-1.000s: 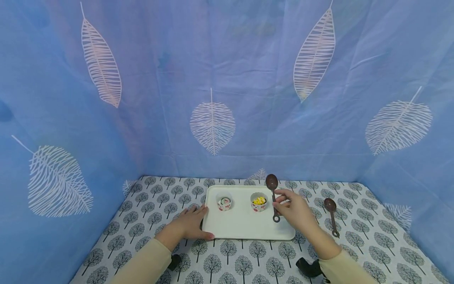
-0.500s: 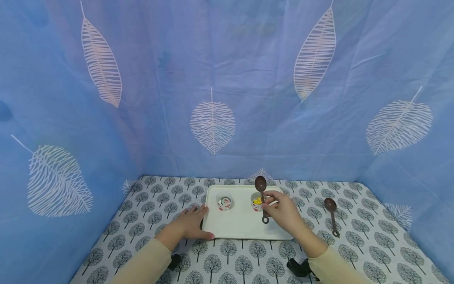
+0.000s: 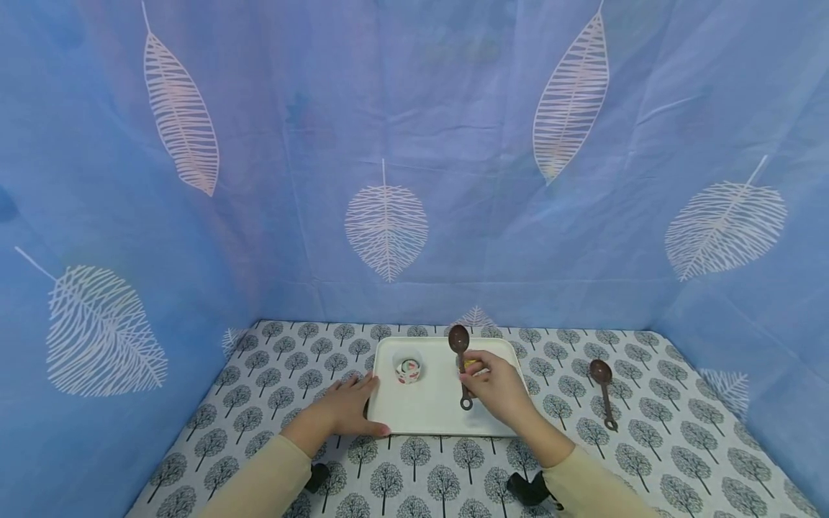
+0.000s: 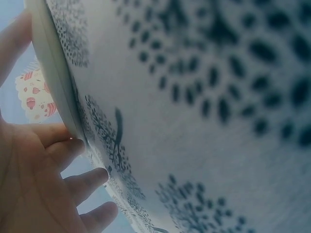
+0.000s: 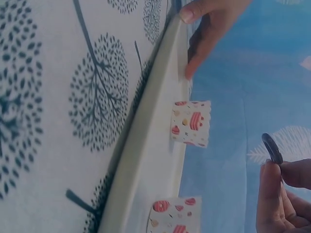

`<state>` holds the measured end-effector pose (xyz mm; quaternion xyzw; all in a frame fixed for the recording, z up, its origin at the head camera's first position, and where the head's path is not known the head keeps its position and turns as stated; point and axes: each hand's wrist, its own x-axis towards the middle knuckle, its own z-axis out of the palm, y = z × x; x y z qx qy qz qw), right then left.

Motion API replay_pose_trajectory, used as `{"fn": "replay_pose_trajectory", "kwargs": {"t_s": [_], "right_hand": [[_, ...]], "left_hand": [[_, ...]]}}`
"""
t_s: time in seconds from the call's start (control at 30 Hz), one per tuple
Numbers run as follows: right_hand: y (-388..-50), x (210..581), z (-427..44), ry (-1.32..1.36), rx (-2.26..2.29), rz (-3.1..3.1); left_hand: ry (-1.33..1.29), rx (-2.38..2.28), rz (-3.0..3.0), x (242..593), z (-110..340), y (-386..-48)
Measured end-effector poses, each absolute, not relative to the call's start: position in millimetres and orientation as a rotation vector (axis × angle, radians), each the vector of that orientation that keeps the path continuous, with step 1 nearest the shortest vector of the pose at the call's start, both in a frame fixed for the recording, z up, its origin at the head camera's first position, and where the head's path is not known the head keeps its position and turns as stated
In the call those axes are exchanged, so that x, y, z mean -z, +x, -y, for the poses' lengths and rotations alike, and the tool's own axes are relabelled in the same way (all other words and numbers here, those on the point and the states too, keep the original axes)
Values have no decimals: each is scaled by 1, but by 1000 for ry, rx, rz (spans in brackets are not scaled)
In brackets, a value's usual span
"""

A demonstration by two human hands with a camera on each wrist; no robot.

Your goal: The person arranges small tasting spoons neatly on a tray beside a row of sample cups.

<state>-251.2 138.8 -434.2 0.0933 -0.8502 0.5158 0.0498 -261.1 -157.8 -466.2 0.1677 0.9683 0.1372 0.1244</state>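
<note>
A brown spoon (image 3: 459, 339) is pinched by its handle between thumb and fingers of my right hand (image 3: 499, 388), bowl up, above the right part of the white tray (image 3: 427, 417). In the right wrist view the handle's ring end (image 5: 273, 148) shows at the right hand (image 5: 286, 199). Behind that hand a cup with yellow pieces (image 3: 471, 363) is mostly hidden. A patterned paper cup (image 3: 408, 370) with a pale rolled piece inside stands at the tray's left. My left hand (image 3: 346, 409) rests spread on the tray's left edge; the left wrist view shows its fingers (image 4: 77, 187) extended.
A second brown spoon (image 3: 601, 372) lies on the tree-print cloth (image 3: 447, 482) to the right of the tray. A blue curtain (image 3: 453, 237) with white leaf prints stands behind and at both sides.
My right hand has moved left with the spoon, from the tray's right side to in front of the cup with yellow pieces, now mostly covered. My left hand has stayed at the tray edge.
</note>
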Motion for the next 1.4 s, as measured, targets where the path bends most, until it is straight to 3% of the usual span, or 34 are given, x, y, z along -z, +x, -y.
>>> {"fn": "replay_pose_trajectory", "kwargs": {"t_s": [1.4], "right_hand": [[-276, 464, -101, 234, -1565, 2669]], "left_hand": [[513, -393, -2831, 468, 159, -261]]}}
